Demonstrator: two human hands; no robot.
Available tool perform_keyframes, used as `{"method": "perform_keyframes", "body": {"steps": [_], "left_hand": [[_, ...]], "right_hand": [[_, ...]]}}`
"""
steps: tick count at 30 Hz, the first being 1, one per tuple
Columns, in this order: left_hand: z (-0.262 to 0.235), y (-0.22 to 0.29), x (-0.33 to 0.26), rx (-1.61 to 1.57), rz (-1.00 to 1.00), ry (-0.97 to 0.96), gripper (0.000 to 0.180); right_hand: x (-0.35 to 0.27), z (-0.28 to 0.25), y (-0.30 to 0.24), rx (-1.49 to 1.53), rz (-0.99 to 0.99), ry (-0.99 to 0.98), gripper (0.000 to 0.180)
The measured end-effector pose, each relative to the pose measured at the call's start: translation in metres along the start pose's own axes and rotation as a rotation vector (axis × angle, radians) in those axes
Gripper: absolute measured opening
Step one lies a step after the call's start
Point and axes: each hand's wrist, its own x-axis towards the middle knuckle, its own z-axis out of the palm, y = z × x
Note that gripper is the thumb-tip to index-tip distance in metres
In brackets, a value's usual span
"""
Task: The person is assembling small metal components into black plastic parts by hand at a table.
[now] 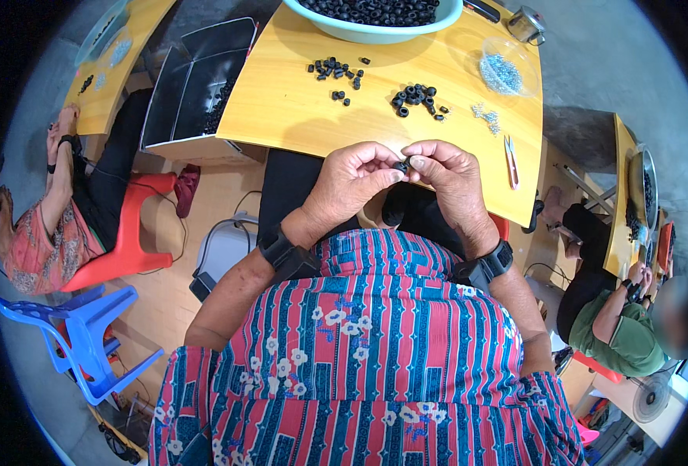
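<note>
Just off the table's front edge, my left hand (359, 180) and my right hand (451, 182) meet, fingertips almost touching. Both are closed in a pinch on a small black ring-like part (403, 165); fingers cover much of it, so its exact shape is hidden. Beyond them on the yellow table (282, 109) lies a pile of round black parts (415, 97). Farther left is a group of smaller black pieces (334, 68). Small shiny metal pieces (487, 118) are scattered to the right, with thread snips (512, 161) nearer me.
A pale blue basin (375, 33) full of black parts stands at the back, near a clear bowl of metal pieces (501, 74) and a metal cup (526, 26). An open box (196, 85) adjoins the table's left. People sit at tables on both sides; a blue stool (87, 342) stands lower left.
</note>
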Motion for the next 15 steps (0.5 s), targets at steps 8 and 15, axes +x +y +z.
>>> {"method": "perform_keyframes", "body": {"steps": [8,15], "left_hand": [[-0.0004,-0.0014,0.0006,-0.009,-0.002,0.009,0.013],[-0.0001,0.0001,0.0004,0.000,0.012,0.016,0.012]], "right_hand": [[0.0010,0.0015,-0.0004,-0.035,-0.035,-0.001,0.013],[0.0014,0.0027,-0.0014,-0.122,-0.076,0.003,0.011]]}}
